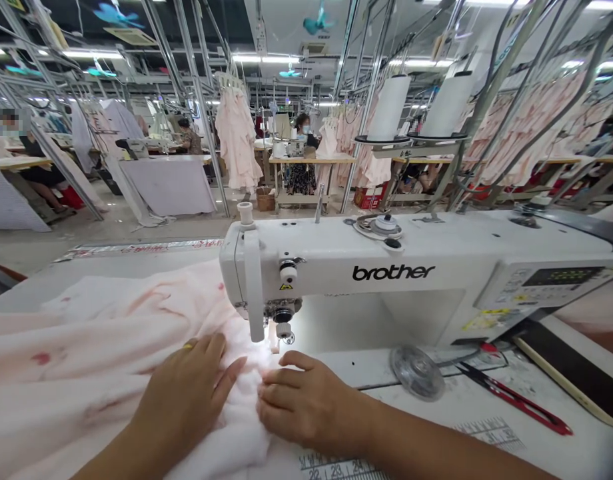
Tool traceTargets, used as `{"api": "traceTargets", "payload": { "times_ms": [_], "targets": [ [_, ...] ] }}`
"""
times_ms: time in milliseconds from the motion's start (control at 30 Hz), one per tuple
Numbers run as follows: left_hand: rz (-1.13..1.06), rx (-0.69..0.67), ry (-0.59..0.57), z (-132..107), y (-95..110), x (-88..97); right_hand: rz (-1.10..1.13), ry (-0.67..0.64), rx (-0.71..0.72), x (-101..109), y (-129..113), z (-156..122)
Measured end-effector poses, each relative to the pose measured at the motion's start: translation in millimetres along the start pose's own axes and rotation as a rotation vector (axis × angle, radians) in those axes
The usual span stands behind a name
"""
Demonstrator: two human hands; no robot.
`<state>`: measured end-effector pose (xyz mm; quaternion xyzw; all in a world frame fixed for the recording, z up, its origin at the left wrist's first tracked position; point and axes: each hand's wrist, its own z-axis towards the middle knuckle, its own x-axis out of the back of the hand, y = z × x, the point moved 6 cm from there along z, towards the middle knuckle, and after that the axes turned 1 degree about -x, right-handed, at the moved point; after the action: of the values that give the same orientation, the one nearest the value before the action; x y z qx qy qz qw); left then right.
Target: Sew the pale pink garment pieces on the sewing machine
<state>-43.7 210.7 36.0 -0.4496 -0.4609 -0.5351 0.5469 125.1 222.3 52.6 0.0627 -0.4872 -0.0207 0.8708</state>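
A sheer pale pink fabric (101,360) with small red marks lies in folds across the left of the sewing table, running up to the needle area of a white sewing machine (331,253). My left hand (194,377), a ring on one finger, rests on this cloth just left of the presser foot (274,337). Its thumb is stretched away from the fingers. Right of it, my right hand (311,400) has its fingers curled together against the cloth's edge; the thumb is hidden. A lamp lights the cloth under the needle brightly, washing out the detail there.
Right of my hands lie a clear round plastic piece (417,372), red-handled thread snips (516,397) and a phone (576,367). A printed ruler (346,467) marks the front edge. Thread cones (390,107) stand behind the machine. Beyond are hanging garments (236,133) and people at other machines.
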Motion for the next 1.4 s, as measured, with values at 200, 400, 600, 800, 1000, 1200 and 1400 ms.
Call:
{"api": "traceTargets", "payload": {
  "times_ms": [200, 400, 600, 800, 1000, 1200, 1400],
  "targets": [
    [-0.149, 0.134, -0.266, -7, -14, -6.9, -0.051, 0.159, 0.002, 14, -2, 1],
    [-0.119, 0.092, -0.219, -8, -23, -6.0, 0.044, 0.103, -0.020, 6, 5, -2],
    [-0.072, -0.320, 0.136, -11, 5, 3.7, 0.159, -0.051, -0.052, -10, 6, -4],
    [-0.084, -0.600, 0.003, -8, 10, -11.7, 0.213, -0.114, -0.123, -13, 8, -3],
    [-0.260, -0.553, -0.047, 16, -4, -18.2, 0.172, -0.117, -0.198, -21, 18, 1],
    [-0.354, -0.572, -0.122, 45, -9, -9.8, 0.154, -0.134, -0.306, -36, 34, 4],
    [-0.346, -0.533, -0.132, 51, -2, 7.9, 0.189, -0.122, -0.346, -33, 37, 3]
  ]
}}
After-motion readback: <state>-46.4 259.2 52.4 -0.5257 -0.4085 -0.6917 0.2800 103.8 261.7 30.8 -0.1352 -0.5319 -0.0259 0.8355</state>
